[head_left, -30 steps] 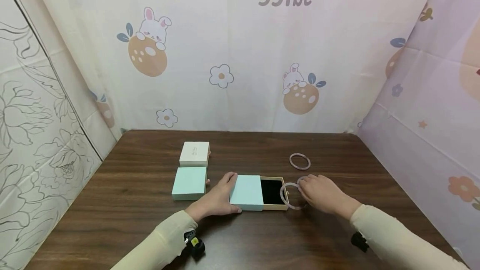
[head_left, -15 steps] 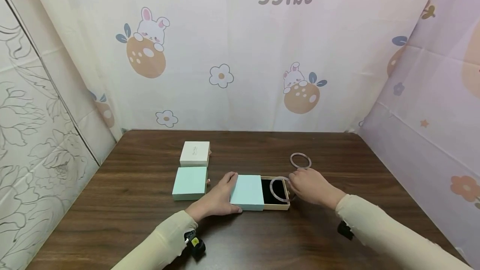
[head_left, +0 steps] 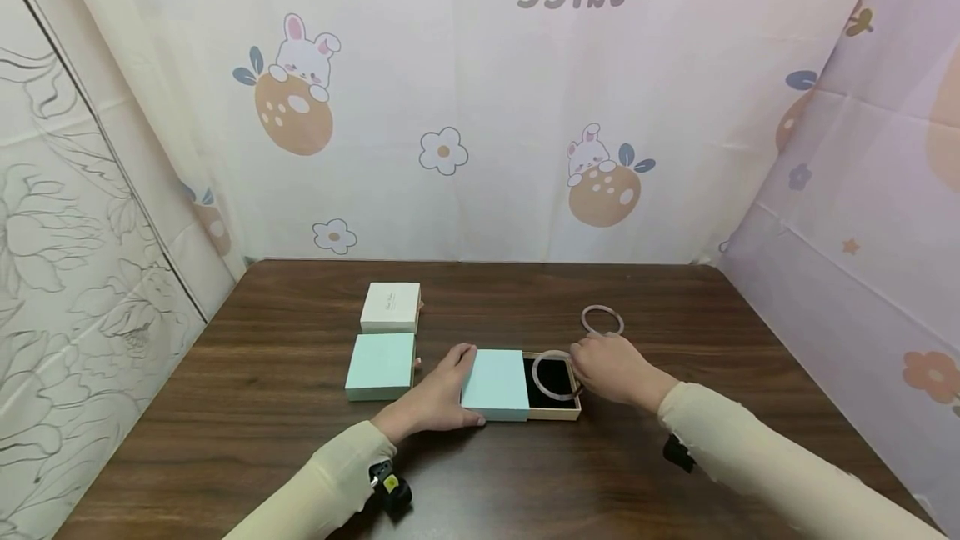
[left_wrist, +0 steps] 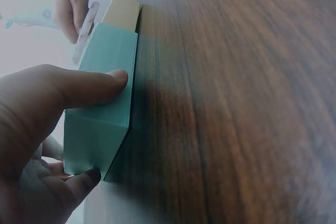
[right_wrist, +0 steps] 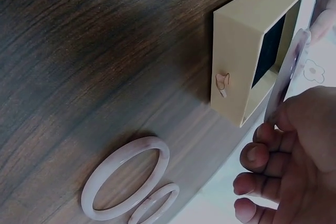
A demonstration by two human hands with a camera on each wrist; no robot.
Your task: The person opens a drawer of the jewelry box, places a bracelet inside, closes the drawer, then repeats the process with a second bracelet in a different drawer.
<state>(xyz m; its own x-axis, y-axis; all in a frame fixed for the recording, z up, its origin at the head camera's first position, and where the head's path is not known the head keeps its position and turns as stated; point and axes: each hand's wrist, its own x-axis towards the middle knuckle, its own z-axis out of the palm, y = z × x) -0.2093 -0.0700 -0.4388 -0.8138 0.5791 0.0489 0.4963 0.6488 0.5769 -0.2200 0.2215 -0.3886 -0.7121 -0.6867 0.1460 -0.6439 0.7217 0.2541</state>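
Rosy-white and glossy, the bangle is pinched in your right hand's fingertips above the mint box's black-lined drawer; your left hand grips that box. A second ago the bangle hung farther right. With two loose bangles on the wooden table, you have three; another mint box and a white box make three boxes.

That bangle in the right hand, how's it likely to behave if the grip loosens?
The bangle would probably stay stiff, since it keeps its ring shape while the right hand pinches just one part of it. Its surface looks smooth, so it may slip. Being round, it could roll if it landed on edge.
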